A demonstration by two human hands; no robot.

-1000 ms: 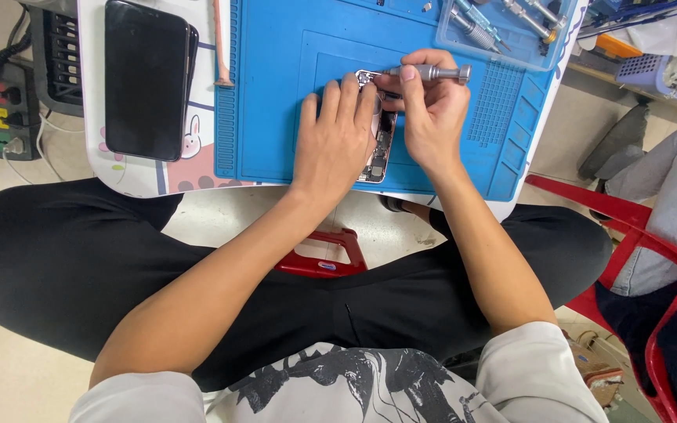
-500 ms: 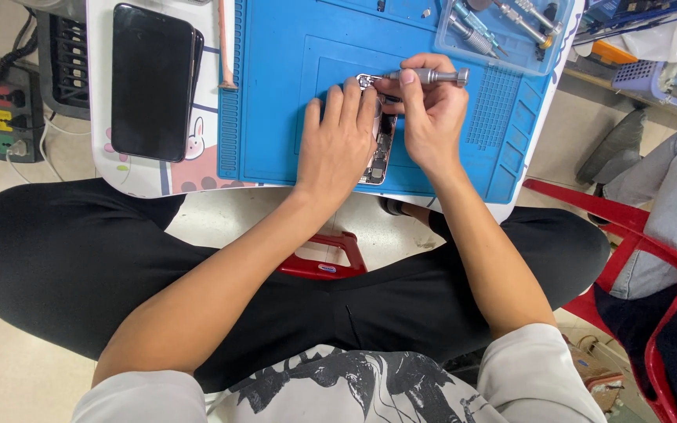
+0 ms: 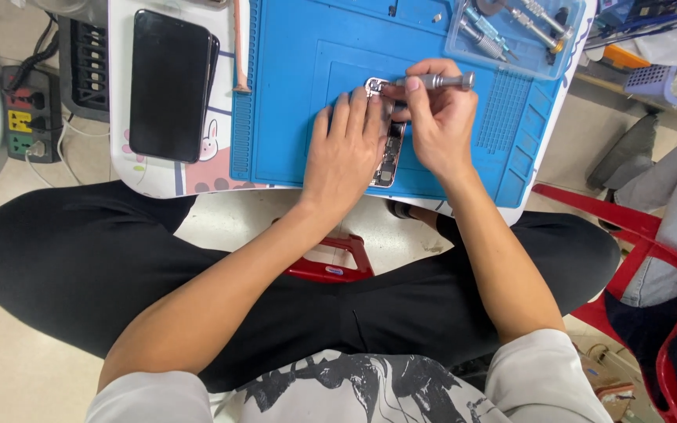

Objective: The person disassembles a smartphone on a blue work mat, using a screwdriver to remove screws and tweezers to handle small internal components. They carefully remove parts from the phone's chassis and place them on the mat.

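The right hand [image 3: 436, 129] is closed around a slim metal screwdriver [image 3: 432, 81], pinched between thumb and fingertips. The screwdriver lies nearly level, its long axis running left to right across the view, with the knurled end toward the right and the tip pointing left, at the top end of an opened phone body [image 3: 389, 149]. The left hand [image 3: 346, 153] lies flat, fingers together and stretched away from the person, pressing down on the phone body and covering most of its left side.

The phone body rests on a blue work mat [image 3: 307, 86], its long axis running away from the person and leaning slightly to the right; the near end shows below the left hand's palm, the far end, with a small metal part, shows beside the fingertips. Only a narrow strip of its insides is visible between the two hands.

The mat covers most of a small white table [image 3: 158, 176]. On the mat's far right corner sits a clear tray [image 3: 511, 35] with more metal tools. Left of the mat lies a dark phone screen [image 3: 170, 82], face up, long axis also pointing away from the person. A power strip [image 3: 29, 113] sits on the floor to the left.
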